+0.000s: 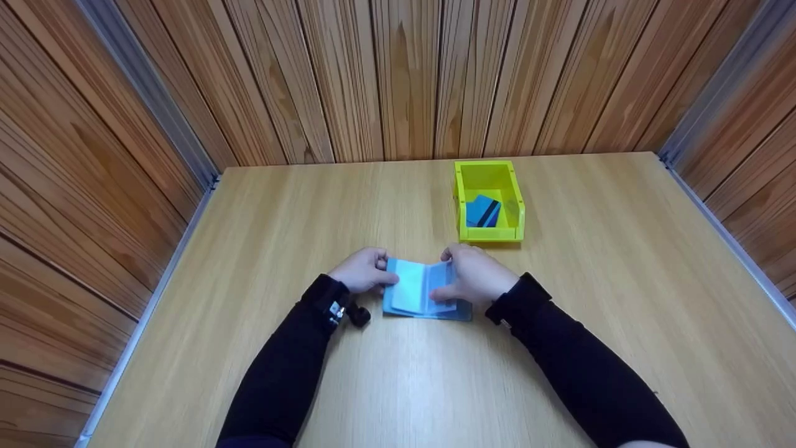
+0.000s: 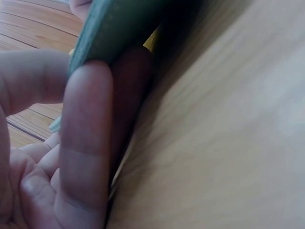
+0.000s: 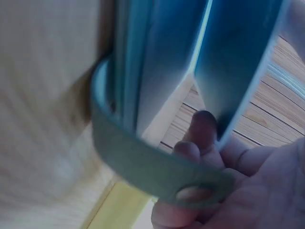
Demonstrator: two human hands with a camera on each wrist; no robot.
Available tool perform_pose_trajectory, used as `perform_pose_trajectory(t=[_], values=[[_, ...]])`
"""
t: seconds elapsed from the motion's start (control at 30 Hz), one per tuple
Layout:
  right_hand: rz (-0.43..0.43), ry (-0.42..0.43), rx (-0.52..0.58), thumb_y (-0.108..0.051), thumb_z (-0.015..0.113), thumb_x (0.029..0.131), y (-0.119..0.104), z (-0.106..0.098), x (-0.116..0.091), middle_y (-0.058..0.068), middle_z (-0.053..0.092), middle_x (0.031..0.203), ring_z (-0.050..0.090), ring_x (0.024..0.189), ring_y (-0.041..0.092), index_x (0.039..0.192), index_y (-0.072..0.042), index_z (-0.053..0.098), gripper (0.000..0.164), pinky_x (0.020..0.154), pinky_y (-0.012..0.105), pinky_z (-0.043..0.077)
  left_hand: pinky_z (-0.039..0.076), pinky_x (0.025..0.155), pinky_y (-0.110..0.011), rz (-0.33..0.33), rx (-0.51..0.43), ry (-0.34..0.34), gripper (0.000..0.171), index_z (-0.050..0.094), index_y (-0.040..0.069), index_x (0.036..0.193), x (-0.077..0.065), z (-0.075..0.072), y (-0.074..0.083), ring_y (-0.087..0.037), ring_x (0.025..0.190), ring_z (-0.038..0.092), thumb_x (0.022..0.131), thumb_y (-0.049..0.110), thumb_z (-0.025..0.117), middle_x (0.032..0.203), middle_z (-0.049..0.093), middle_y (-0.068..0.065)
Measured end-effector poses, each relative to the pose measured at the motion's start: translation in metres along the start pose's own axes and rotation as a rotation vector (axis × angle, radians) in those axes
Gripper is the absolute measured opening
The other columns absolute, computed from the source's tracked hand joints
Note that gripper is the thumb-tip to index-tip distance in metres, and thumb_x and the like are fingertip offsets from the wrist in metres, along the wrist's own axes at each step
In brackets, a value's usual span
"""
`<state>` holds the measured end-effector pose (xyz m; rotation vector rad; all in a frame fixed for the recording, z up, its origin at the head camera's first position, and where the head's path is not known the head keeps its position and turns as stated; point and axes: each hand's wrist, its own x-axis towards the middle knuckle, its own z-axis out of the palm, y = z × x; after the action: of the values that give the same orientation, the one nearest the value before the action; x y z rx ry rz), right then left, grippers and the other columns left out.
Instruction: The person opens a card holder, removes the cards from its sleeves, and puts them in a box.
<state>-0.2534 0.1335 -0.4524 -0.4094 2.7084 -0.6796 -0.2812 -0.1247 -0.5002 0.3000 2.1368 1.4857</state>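
Note:
A light blue card holder (image 1: 409,286) lies spread apart near the middle of the table, its clear sleeves showing. At its left edge my left hand (image 1: 364,270) pinches the cover, thumb on top; in the left wrist view a finger (image 2: 86,133) lies under the green-looking cover (image 2: 124,28). My right hand (image 1: 477,274) grips the right-hand sleeves, thumb over them. The right wrist view shows the sleeves (image 3: 233,57) fanned apart, and a curved strap (image 3: 138,162) with a round snap (image 3: 194,193) beside the fingers of that hand.
Behind the right hand stands a yellow bin (image 1: 491,234) with several blue cards (image 1: 480,208) in it, one bearing a dark stripe. Wood-plank walls (image 1: 404,81) close in the table (image 1: 280,205) at the back and both sides.

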Motion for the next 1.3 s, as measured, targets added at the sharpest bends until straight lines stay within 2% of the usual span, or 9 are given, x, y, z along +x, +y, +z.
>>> perform_pose_trajectory(t=[0.23,0.4,0.5,0.6,0.73,0.93,1.1,1.2,1.3], values=[[-0.041,0.038,0.090,-0.050,0.078,0.080,-0.009,-0.001,-0.006,0.008,0.058,0.122,0.057,0.104,0.023,0.138,-0.013,0.047,0.076,0.095,0.044,0.051,0.057,0.061,-0.026,-0.008,-0.022,0.010,0.020,0.058,0.005,0.100,0.000,0.001,0.000,-0.014,0.071,0.065,0.086,0.008,0.072,0.085,0.065,-0.002],[-0.229,0.032,0.138,-0.054,0.070,0.085,-0.017,0.007,-0.014,0.007,0.062,0.126,0.062,0.108,0.023,0.146,-0.016,0.037,0.079,0.092,0.044,0.054,0.056,0.059,-0.025,-0.002,-0.047,0.023,0.014,0.060,0.004,0.099,0.000,0.002,0.000,-0.012,0.068,0.063,0.088,0.009,0.066,0.079,0.062,0.001],[-0.358,-0.010,0.042,-0.053,0.066,0.089,-0.023,0.015,-0.019,0.007,0.063,0.126,0.061,0.114,0.023,0.141,-0.013,0.048,0.068,0.097,0.043,0.052,0.057,0.059,-0.025,-0.002,-0.040,0.040,0.011,0.060,0.003,0.098,0.000,0.002,0.000,-0.012,0.065,0.063,0.090,0.010,0.063,0.076,0.060,0.002],[-0.460,-0.038,-0.088,-0.046,0.068,0.090,-0.027,0.022,-0.023,0.005,0.064,0.123,0.059,0.115,0.022,0.128,-0.010,0.062,0.052,0.100,0.041,0.049,0.057,0.060,-0.026,-0.008,-0.038,0.045,0.010,0.060,0.003,0.097,0.001,0.003,0.000,-0.013,0.065,0.063,0.090,0.010,0.061,0.075,0.060,0.001],[-0.521,-0.022,-0.179,-0.040,0.071,0.089,-0.030,0.028,-0.026,0.004,0.062,0.120,0.058,0.113,0.024,0.116,-0.010,0.070,0.041,0.101,0.041,0.048,0.058,0.061,-0.027,-0.013,-0.041,0.042,0.010,0.061,0.004,0.097,0.000,0.003,-0.001,-0.013,0.066,0.063,0.090,0.011,0.061,0.077,0.061,0.001],[-0.508,-0.004,-0.193,-0.040,0.071,0.088,-0.030,0.032,-0.028,0.003,0.061,0.123,0.056,0.116,0.026,0.114,-0.011,0.072,0.039,0.104,0.042,0.046,0.057,0.059,-0.026,-0.017,-0.031,0.042,0.009,0.060,0.006,0.094,-0.001,0.002,0.000,-0.013,0.065,0.062,0.089,0.013,0.062,0.075,0.060,0.002],[-0.484,-0.042,-0.186,-0.042,0.069,0.090,-0.028,0.030,-0.026,0.003,0.060,0.125,0.055,0.119,0.025,0.119,-0.012,0.069,0.042,0.105,0.043,0.045,0.056,0.058,-0.024,-0.029,-0.028,0.021,0.015,0.059,0.007,0.095,-0.001,0.001,0.001,-0.013,0.065,0.062,0.088,0.014,0.069,0.076,0.061,0.001],[-0.399,-0.037,-0.094,-0.040,0.069,0.090,-0.026,0.024,-0.022,0.006,0.062,0.123,0.057,0.114,0.023,0.124,-0.009,0.065,0.046,0.100,0.042,0.048,0.056,0.059,-0.024,-0.031,-0.042,0.004,0.021,0.058,0.006,0.099,-0.001,0.000,0.000,-0.013,0.070,0.065,0.086,0.013,0.073,0.083,0.066,-0.001],[-0.251,0.022,0.051,-0.037,0.070,0.090,-0.021,0.017,-0.015,0.008,0.063,0.118,0.060,0.102,0.022,0.129,-0.007,0.058,0.051,0.089,0.040,0.052,0.056,0.060,-0.024,-0.023,-0.035,0.001,0.023,0.060,0.005,0.103,0.000,0.000,0.000,-0.013,0.073,0.067,0.086,0.011,0.073,0.088,0.069,-0.004]])
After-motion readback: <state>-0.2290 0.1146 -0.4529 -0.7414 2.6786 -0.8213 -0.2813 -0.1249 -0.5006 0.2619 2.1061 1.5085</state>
